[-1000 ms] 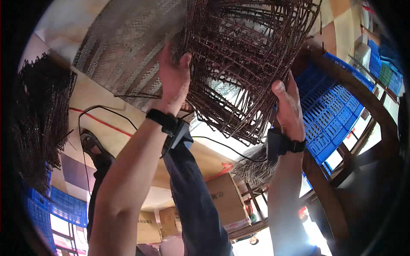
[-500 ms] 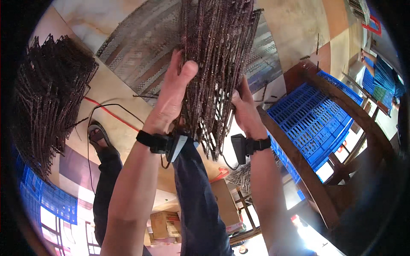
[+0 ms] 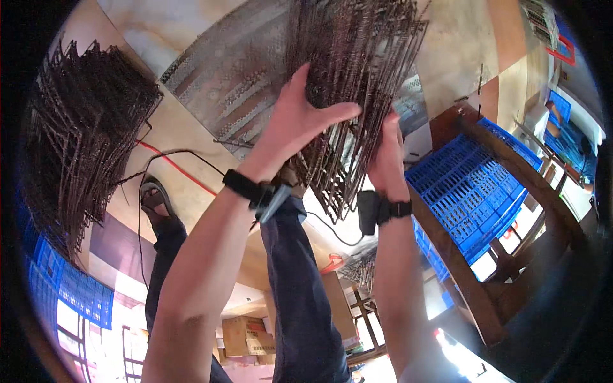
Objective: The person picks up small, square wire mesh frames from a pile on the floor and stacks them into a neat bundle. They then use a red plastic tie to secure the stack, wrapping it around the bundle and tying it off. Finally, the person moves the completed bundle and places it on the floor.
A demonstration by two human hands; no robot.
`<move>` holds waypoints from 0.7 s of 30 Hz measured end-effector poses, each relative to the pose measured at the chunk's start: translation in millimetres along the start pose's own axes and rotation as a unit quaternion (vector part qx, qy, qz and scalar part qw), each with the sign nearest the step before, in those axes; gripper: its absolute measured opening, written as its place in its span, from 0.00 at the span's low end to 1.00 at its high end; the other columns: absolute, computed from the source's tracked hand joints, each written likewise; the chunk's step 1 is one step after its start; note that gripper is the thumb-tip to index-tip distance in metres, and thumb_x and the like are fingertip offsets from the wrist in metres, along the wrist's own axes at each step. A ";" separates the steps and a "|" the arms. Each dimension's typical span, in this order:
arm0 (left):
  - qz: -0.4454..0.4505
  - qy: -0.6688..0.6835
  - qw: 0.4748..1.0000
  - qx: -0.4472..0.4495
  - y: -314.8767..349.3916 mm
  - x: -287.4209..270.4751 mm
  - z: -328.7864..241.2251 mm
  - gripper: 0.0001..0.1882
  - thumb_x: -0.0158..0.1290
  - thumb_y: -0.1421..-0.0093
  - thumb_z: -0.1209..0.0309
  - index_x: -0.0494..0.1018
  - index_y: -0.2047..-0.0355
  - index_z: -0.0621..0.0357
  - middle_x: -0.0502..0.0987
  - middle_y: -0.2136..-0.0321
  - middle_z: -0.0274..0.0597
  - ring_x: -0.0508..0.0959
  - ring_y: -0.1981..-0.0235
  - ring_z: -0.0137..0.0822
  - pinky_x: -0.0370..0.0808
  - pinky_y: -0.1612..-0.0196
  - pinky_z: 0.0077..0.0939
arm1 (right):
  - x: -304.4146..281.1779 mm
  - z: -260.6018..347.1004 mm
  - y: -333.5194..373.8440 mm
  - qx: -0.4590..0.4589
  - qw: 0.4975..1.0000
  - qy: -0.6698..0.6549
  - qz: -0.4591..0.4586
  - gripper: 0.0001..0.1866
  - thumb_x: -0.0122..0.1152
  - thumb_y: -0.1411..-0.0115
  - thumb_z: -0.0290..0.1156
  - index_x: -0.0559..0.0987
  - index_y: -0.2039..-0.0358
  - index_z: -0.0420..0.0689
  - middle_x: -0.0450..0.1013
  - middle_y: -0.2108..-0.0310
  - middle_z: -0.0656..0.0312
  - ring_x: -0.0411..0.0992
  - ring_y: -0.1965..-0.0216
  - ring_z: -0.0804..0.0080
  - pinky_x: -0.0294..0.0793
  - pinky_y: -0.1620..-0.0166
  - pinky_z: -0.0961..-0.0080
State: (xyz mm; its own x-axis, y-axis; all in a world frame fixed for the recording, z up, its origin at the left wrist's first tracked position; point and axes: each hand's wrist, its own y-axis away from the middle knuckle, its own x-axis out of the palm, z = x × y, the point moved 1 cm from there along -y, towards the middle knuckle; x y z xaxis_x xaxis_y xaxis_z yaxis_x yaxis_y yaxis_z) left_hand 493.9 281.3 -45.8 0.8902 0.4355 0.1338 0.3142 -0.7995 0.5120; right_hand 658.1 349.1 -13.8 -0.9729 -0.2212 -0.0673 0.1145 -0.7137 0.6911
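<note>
Rods [image 3: 364, 76]: thin, dark, knobbly, bundled upright over a grey, dimpled mat [image 3: 217, 80].
Left hand [image 3: 299, 122]: fingers spread wide, thumb across the rods.
Right hand [image 3: 388, 156]: against their right side; I cannot tell its grip.
Crate [image 3: 465, 191]: blue, slotted plastic.

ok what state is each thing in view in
left hand: thumb spread from fingers, against the strand bundle
right hand: along its right edge, grip unclear
strand bundle: between the hands, near ends uneven
dark pile at left: stacked, untouched
grey sheet: partly covered from view
sandal: worn
red cord: laid out, nearly straight
wrist straps: fastened
</note>
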 end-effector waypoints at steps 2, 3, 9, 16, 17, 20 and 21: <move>0.017 -0.056 0.997 -0.043 -8.7 -5.9 7.1 0.58 0.67 0.57 0.47 0.51 0.37 0.72 0.60 0.42 0.64 0.61 0.39 0.48 0.60 0.38 0.35 | -5.0 5.4 -11.9 -0.003 0.999 -0.027 0.044 0.34 0.48 0.37 0.56 0.63 0.39 0.44 0.67 0.45 0.62 0.67 0.47 0.69 0.68 0.45 0.68; 0.026 -0.091 0.994 -0.056 -11.0 -7.0 10.1 0.60 0.66 0.57 0.43 0.52 0.38 0.73 0.58 0.40 0.67 0.59 0.37 0.50 0.58 0.36 0.37 | -7.9 9.3 -13.9 0.002 0.999 -0.004 0.052 0.34 0.48 0.36 0.56 0.62 0.39 0.44 0.67 0.45 0.62 0.67 0.46 0.69 0.68 0.45 0.68; 0.025 0.163 0.981 -0.100 6.1 3.4 18.7 0.33 0.51 0.36 0.56 0.58 0.40 0.68 0.65 0.42 0.50 0.67 0.44 0.39 0.60 0.38 0.32 | 9.9 28.5 -3.6 -0.087 0.987 0.080 0.109 0.39 0.73 0.52 0.33 0.61 0.45 0.35 0.71 0.51 0.54 0.69 0.50 0.67 0.67 0.46 0.72; -0.024 0.471 0.869 -0.151 2.4 -8.4 -15.8 0.25 0.49 0.34 0.60 0.60 0.42 0.61 0.69 0.47 0.42 0.71 0.49 0.33 0.68 0.44 0.33 | 66.6 27.3 12.9 -0.059 0.981 0.185 0.004 0.40 0.74 0.52 0.37 0.62 0.46 0.33 0.74 0.55 0.51 0.73 0.54 0.63 0.71 0.50 0.69; -0.019 0.448 0.884 -0.133 3.9 -9.6 -24.9 0.26 0.50 0.34 0.60 0.59 0.42 0.61 0.69 0.48 0.42 0.71 0.49 0.33 0.68 0.44 0.32 | 70.9 31.7 15.7 -0.097 0.977 0.187 0.019 0.39 0.73 0.52 0.37 0.62 0.46 0.33 0.74 0.55 0.51 0.73 0.55 0.63 0.71 0.50 0.69; -0.025 0.394 0.907 -0.146 7.1 -16.2 -46.2 0.28 0.52 0.36 0.62 0.58 0.41 0.62 0.70 0.49 0.43 0.71 0.49 0.33 0.68 0.45 0.30 | 78.3 43.1 23.3 -0.099 0.975 0.197 0.018 0.35 0.72 0.50 0.36 0.65 0.48 0.34 0.74 0.55 0.53 0.73 0.55 0.66 0.72 0.51 0.71; -0.024 0.393 0.908 -0.144 6.0 -19.7 -50.8 0.29 0.53 0.36 0.62 0.57 0.41 0.62 0.69 0.49 0.43 0.71 0.49 0.34 0.68 0.45 0.30 | 81.6 46.2 22.2 -0.102 0.979 0.173 0.028 0.31 0.70 0.48 0.34 0.66 0.49 0.35 0.74 0.55 0.55 0.73 0.56 0.69 0.71 0.51 0.73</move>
State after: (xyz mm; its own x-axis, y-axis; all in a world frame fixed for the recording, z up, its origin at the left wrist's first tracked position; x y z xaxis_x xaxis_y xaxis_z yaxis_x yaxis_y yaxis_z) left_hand 461.5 288.9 -2.3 0.3318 0.7181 0.6118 0.1464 -0.6798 0.7186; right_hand 571.9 345.8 29.3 -0.8420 -0.4501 -0.2974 0.2374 -0.8041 0.5450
